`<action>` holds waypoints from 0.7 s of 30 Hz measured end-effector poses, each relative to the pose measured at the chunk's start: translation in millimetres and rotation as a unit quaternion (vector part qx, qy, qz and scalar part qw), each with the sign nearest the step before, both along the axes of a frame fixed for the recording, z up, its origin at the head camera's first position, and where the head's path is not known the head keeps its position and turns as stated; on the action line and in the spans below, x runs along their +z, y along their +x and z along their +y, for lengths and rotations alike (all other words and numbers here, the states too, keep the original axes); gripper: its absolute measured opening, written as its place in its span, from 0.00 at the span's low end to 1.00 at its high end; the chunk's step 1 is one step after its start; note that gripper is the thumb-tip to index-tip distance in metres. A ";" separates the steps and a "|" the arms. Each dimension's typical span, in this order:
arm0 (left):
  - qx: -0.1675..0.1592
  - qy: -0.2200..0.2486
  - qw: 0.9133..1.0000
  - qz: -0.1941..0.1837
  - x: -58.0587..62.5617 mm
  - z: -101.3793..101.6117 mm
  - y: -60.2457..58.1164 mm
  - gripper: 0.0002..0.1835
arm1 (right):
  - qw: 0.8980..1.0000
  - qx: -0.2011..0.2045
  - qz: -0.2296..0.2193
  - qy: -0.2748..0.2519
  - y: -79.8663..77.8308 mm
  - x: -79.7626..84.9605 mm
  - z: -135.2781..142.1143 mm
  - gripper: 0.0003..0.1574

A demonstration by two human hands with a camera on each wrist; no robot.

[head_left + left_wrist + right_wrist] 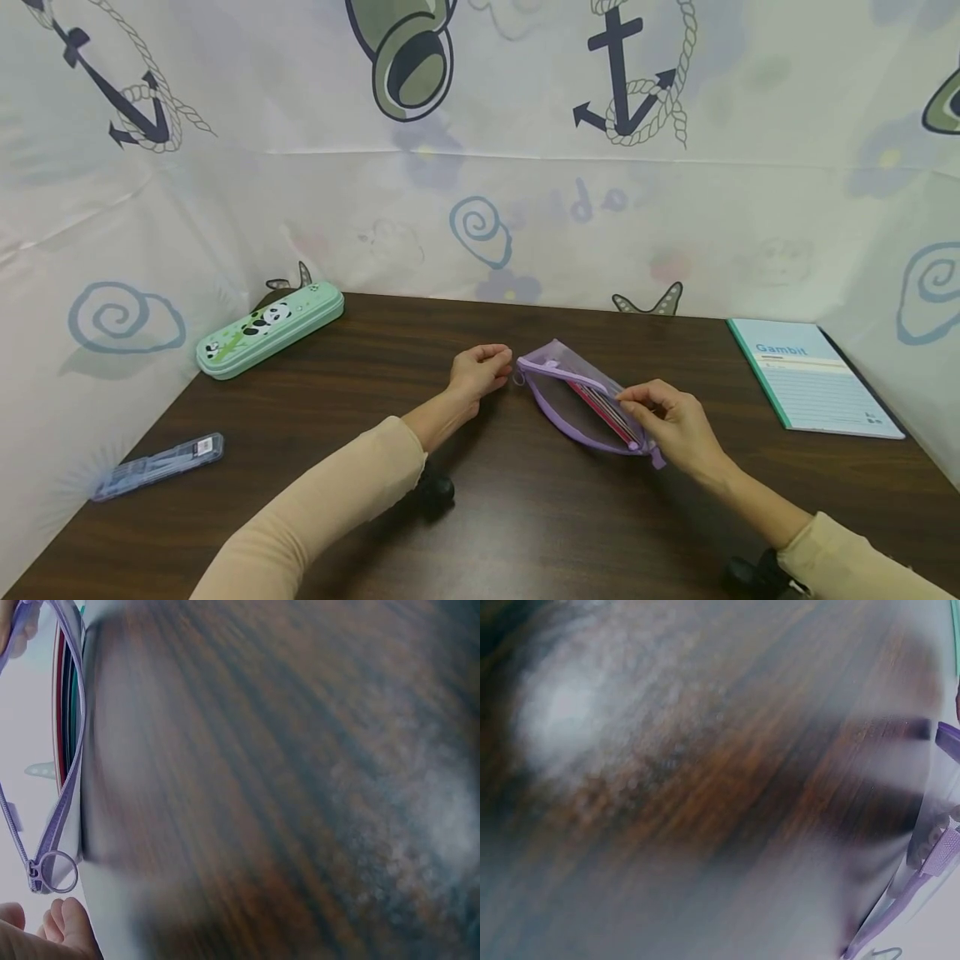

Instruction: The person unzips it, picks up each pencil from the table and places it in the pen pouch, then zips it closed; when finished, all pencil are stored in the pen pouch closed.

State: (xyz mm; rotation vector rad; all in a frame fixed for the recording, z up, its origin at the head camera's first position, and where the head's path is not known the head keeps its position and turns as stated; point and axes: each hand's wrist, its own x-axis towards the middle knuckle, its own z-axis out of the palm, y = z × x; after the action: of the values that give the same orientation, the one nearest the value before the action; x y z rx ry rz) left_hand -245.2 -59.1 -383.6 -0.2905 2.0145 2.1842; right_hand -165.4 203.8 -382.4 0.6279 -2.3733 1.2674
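A see-through purple zip pencil pouch [566,354] lies near the middle of the table, its zip parted into a wide mouth. Several long thin things, red and dark-edged, show inside it [64,712]. My right hand [678,425] pinches the pouch's right-hand rim between thumb and fingers. Just off the pouch's left end is my left hand [480,372], fingers loosely bent and apparently holding nothing. In the left wrist view the zip's ring pull [58,871] hangs just above the left fingertips, apart from them. The right wrist view catches only the pouch's purple edge [907,896].
A mint-green panda pencil case [273,329] stands at the back left. Nearer on the left lies a clear bluish plastic case [161,467]. A "Gambit" notebook [817,379] sits at the right. Printed white cloth [360,217] walls the table's back and sides.
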 end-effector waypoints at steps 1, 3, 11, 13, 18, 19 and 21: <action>0.000 -0.001 1.000 0.000 -0.3 0.2 -0.1 0.13 | 1.000 0.003 0.000 -0.001 0.0 0.0 0.1 0.09; 0.000 -0.005 1.000 0.000 -1.0 0.7 -0.2 0.13 | 1.000 0.009 -0.001 -0.003 0.1 -0.2 0.2 0.09; -0.029 -0.038 0.999 -0.021 -2.9 1.8 -0.1 0.16 | 0.999 0.034 0.010 -0.001 -1.9 -1.3 1.6 0.12; -0.046 -0.042 0.998 -0.029 -3.2 1.1 0.0 0.17 | 0.999 0.037 0.012 0.002 -3.0 -2.0 2.4 0.11; -0.070 -0.035 0.996 -0.047 -3.0 -0.6 -0.5 0.16 | 0.999 0.034 0.017 0.012 -5.0 -3.9 4.7 0.10; -0.071 -0.030 0.996 -0.051 -3.0 -0.8 -0.6 0.16 | 0.999 0.032 0.019 0.013 -5.3 -4.2 5.2 0.11; -0.075 -0.017 0.995 -0.060 -3.2 -1.1 -0.6 0.16 | 0.999 0.027 0.025 0.015 -6.0 -5.0 6.6 0.12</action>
State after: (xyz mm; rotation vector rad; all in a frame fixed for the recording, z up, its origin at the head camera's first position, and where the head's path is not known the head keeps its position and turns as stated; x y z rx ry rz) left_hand -245.9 -60.2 -386.8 -0.2588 1.9454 1.9956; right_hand -171.4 210.4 -387.4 0.7278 -2.3525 1.2263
